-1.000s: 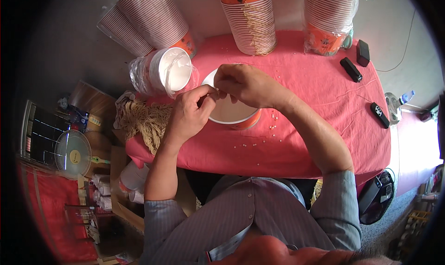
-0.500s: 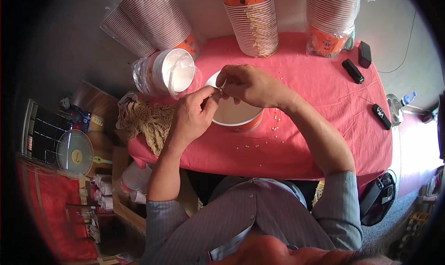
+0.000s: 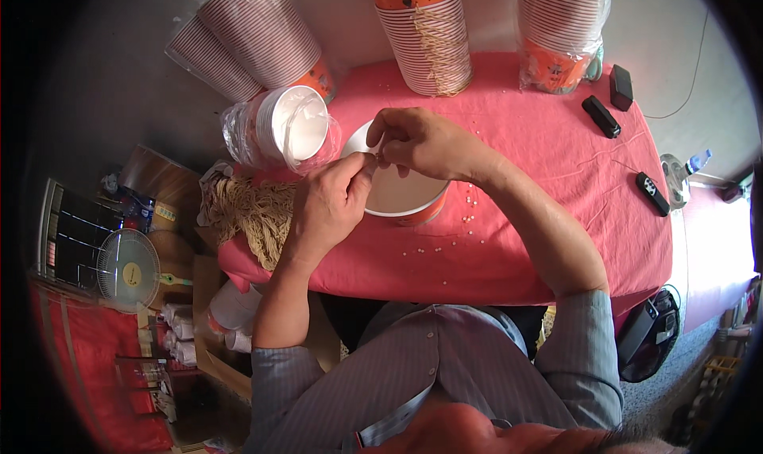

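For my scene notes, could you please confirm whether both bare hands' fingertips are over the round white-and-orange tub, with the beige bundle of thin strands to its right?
Not quite: in the head view, the beige bundle of thin strands lies left of the round tub.

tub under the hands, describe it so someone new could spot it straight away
Start at the red-clothed table. Left of its middle, beneath the left hand and right hand, is a round, white-rimmed orange tub. Unlike the tubs nested in stacks nearby, it stands on its own.
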`<state>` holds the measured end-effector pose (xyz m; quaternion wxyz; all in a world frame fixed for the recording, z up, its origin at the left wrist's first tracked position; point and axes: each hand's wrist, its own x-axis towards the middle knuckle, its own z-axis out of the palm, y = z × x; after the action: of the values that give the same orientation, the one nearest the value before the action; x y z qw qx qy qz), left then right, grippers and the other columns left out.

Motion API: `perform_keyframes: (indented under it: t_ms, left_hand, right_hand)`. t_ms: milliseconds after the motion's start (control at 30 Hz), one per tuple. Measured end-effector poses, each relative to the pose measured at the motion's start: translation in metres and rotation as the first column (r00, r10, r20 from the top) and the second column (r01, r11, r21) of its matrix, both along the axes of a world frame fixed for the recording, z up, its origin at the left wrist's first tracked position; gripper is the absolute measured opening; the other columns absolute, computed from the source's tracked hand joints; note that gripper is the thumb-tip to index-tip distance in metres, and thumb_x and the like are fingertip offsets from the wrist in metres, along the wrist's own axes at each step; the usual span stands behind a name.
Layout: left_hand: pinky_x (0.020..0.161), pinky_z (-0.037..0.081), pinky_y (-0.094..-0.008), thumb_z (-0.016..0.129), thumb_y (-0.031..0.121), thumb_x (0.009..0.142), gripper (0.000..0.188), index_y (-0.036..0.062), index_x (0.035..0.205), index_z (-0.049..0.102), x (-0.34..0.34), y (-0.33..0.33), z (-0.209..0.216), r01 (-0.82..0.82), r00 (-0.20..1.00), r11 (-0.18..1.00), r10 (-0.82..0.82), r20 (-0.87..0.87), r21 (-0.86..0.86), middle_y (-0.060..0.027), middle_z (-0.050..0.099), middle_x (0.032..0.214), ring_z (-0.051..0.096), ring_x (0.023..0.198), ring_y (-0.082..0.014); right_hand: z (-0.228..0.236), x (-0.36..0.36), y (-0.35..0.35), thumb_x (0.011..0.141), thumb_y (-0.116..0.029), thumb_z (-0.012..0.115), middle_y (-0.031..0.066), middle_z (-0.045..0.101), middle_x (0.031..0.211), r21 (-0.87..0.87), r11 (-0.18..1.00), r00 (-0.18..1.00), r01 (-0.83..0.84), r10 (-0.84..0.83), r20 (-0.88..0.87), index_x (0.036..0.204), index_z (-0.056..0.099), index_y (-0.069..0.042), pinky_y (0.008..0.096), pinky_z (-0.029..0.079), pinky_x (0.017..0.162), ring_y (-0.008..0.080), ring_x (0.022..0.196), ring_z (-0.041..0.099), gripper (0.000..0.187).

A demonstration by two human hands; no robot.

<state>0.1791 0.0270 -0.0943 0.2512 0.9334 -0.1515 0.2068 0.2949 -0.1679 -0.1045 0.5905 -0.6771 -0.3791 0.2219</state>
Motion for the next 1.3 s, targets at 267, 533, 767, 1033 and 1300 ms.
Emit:
perform_keyframes:
  t_ms: [267, 533, 767, 1033, 1300]
  left_hand:
    - [0.067, 0.056, -0.0495, 0.066, 0.004, 0.099, 0.008, 0.0037, 0.106, 0.071, -0.003, 0.003, -0.007, -0.020, 0.994, 0.990, 0.005, 0.108, 0.141, -0.0197, 0.073, 0.088, 0.074, 0.083, -0.0403]
    - [0.069, 0.058, -0.0480, 0.067, 0.004, 0.100, 0.013, 0.0044, 0.111, 0.074, -0.001, 0.007, -0.011, -0.025, 0.994, 0.994, 0.013, 0.111, 0.111, -0.0198, 0.075, 0.091, 0.075, 0.085, -0.0409]
    - [0.069, 0.057, -0.0497, 0.068, 0.007, 0.102, 0.012, 0.0047, 0.112, 0.074, 0.001, 0.004, -0.009, -0.036, 0.996, 0.996, 0.029, 0.087, 0.077, -0.0202, 0.075, 0.092, 0.075, 0.086, -0.0419]
    - [0.067, 0.054, -0.0513, 0.065, 0.012, 0.106, 0.010, 0.0024, 0.103, 0.069, 0.001, 0.001, -0.005, -0.031, 0.999, 0.999, 0.030, 0.022, 0.031, -0.0222, 0.073, 0.088, 0.073, 0.082, -0.0438]
    - [0.069, 0.056, -0.0429, 0.067, 0.011, 0.106, 0.015, 0.0001, 0.115, 0.072, -0.003, 0.004, 0.001, -0.030, 0.997, 0.994, 0.022, -0.074, -0.106, -0.0200, 0.075, 0.089, 0.075, 0.078, -0.0345]
  right_hand:
    - [-0.001, 0.000, 0.002, 0.094, -0.004, 0.061, 0.0053, 0.071, 0.086, 0.035, 0.999, 1.000, -0.016, 0.017, -0.022, 0.115, 0.066, 0.002, 0.0285, 0.054, 0.068, 0.0113, 0.073, 0.065, 0.022]
    - [0.002, -0.001, -0.001, 0.095, -0.004, 0.059, 0.0061, 0.072, 0.089, 0.010, 1.000, 1.000, 0.006, -0.005, -0.025, 0.116, 0.067, 0.002, 0.0291, 0.055, 0.069, 0.0116, 0.074, 0.066, 0.023]
    - [-0.001, 0.001, 0.000, 0.096, -0.007, 0.064, 0.0060, 0.072, 0.089, 0.032, 0.999, 1.000, -0.022, 0.023, -0.020, 0.116, 0.067, 0.002, 0.0296, 0.055, 0.070, 0.0117, 0.076, 0.066, 0.022]
    - [-0.001, -0.001, 0.002, 0.095, -0.005, 0.066, 0.0047, 0.071, 0.088, 0.000, 1.000, 1.000, -0.030, 0.030, 0.007, 0.116, 0.066, 0.003, 0.0284, 0.054, 0.069, 0.0117, 0.076, 0.066, 0.022]
    - [-0.004, 0.003, 0.001, 0.096, -0.003, 0.066, 0.0051, 0.072, 0.088, 0.026, 0.999, 0.999, -0.029, 0.029, -0.027, 0.114, 0.065, 0.002, 0.0287, 0.056, 0.070, 0.0116, 0.077, 0.066, 0.019]
